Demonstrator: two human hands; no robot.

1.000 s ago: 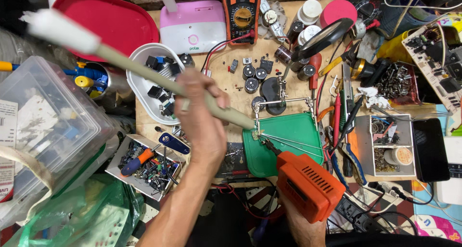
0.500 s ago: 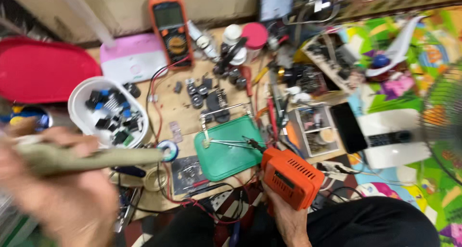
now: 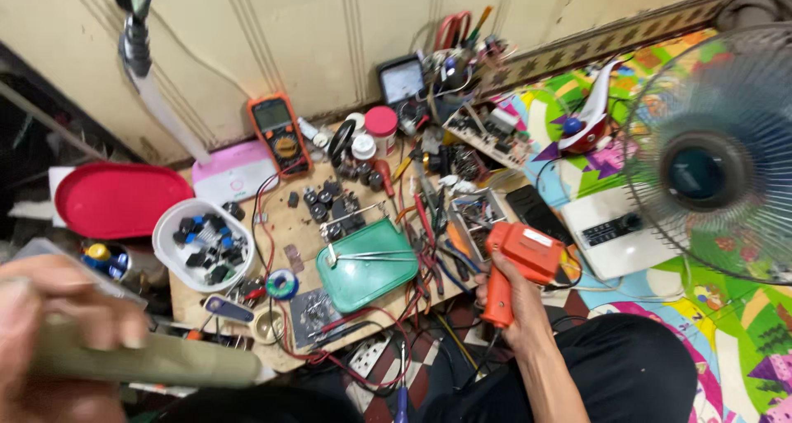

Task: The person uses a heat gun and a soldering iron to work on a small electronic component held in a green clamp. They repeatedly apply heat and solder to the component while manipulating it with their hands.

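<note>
One head view looks down on a crowded wooden workboard (image 3: 289, 225) set against a pale wall.

Near and right of centre, the right hand (image 3: 516, 299) is wrapped fully around the grip of an orange pistol-shaped soldering gun (image 3: 516, 266), its fingers closed tight on the handle and the body of the tool pointing up and to the right, just off the right edge of the board. At the near left, very close to the camera and blurred, the left hand (image 3: 58, 332) is curled around a thick greenish-grey handle (image 3: 157, 359) that lies roughly level and runs rightward; the fingers fold over its top, though the blur hides how firmly they press.

On the board, a green tray (image 3: 367, 266) with metal tweezers across it sits just left of the soldering gun. A white bowl (image 3: 202, 243) of small dark parts lies to the left, with a red oval lid (image 3: 111, 199) beyond it at the far left. An orange multimeter (image 3: 280, 133) leans near the wall, and a small spool of solder (image 3: 282, 284) rests between bowl and tray. At the far right, an electric fan (image 3: 714, 159) stands on a colourful mat.
</note>
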